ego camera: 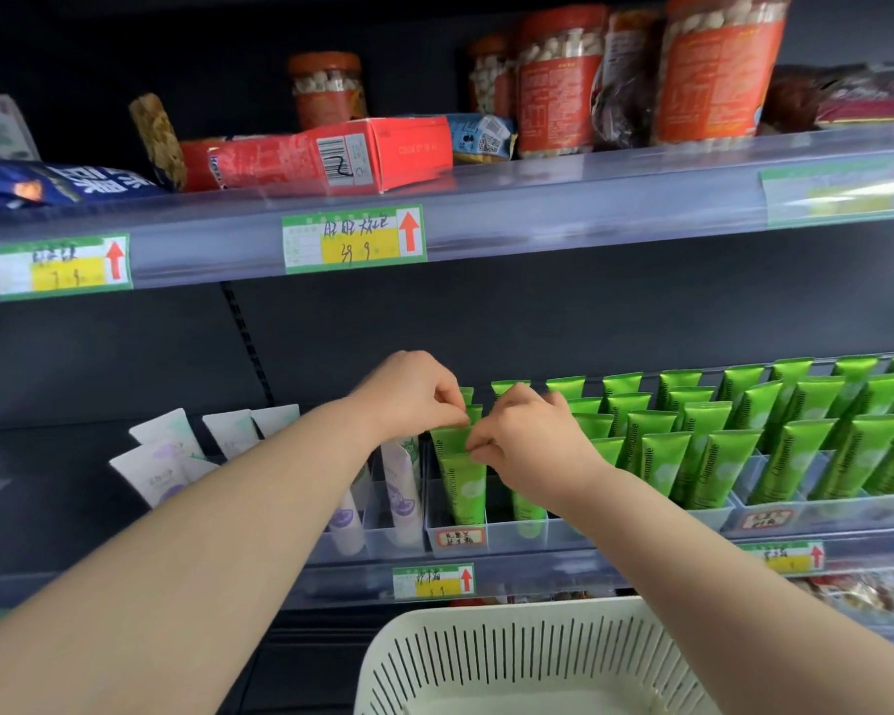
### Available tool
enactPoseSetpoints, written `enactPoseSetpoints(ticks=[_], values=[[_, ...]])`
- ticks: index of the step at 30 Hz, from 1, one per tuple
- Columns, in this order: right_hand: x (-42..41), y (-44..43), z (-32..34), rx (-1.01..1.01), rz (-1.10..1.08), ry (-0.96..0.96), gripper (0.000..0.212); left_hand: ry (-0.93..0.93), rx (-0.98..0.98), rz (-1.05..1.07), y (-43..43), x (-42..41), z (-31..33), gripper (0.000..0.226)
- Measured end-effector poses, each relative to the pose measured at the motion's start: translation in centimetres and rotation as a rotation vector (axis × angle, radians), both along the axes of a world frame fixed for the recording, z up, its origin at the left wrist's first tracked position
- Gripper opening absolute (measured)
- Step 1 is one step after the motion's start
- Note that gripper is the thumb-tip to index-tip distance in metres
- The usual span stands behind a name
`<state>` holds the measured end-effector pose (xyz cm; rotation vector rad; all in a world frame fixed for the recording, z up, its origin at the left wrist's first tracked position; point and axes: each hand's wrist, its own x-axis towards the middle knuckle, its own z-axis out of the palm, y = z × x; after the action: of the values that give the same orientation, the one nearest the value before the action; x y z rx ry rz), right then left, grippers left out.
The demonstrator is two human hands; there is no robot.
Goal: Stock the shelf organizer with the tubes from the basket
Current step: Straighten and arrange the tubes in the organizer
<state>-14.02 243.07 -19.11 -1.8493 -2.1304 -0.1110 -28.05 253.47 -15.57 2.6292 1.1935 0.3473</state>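
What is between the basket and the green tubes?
The shelf rail with a price tag, and the clear front of the organizer, in the head view.

Green tubes (pixel 790 459): "Chamomile" printed lengthwise. Shelf price tags (pixel 354 238): red up-arrows, handwriting illegible. Red box (pixel 383 152): barcode.

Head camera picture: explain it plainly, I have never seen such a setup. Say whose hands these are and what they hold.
No machine here: a person wears one camera on the head, looking forward and down at a shop shelf. The left hand and right hand both pinch the top edge of a green tube standing in a clear organizer, beside rows of similar tubes. White tubes stand to its left. A white slotted basket sits below.
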Motion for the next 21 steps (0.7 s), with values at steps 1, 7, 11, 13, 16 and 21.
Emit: enactPoseSetpoints(ticks=[1,7,11,13,16,21], values=[[-0.1,-0.1,-0.1,0.005,-0.01,0.006,0.021,0.053,0.009,-0.01,0.0,-0.1,0.0,0.003],[0.0,-0.5,0.0,-0.011,-0.028,-0.001,0.021,0.046,0.045,0.012,-1.0,0.7,0.7,0.007],[0.4,-0.4,0.3,-0.006,-0.04,-0.013,0.023,0.13,0.052,-0.003,-1.3,0.9,0.9,0.008],[0.6,-0.5,0.5,0.004,-0.052,-0.003,0.022,0.178,0.049,0.005,-1.3,0.9,0.7,0.008],[0.9,-0.8,0.6,0.036,-0.077,0.011,0.022,0.214,0.067,0.009,-1.2,1.3,0.3,0.009],[1.2,-1.0,0.5,0.068,-0.118,0.018,0.028,0.207,0.061,-0.005,-1.3,1.7,0.1,0.011]])
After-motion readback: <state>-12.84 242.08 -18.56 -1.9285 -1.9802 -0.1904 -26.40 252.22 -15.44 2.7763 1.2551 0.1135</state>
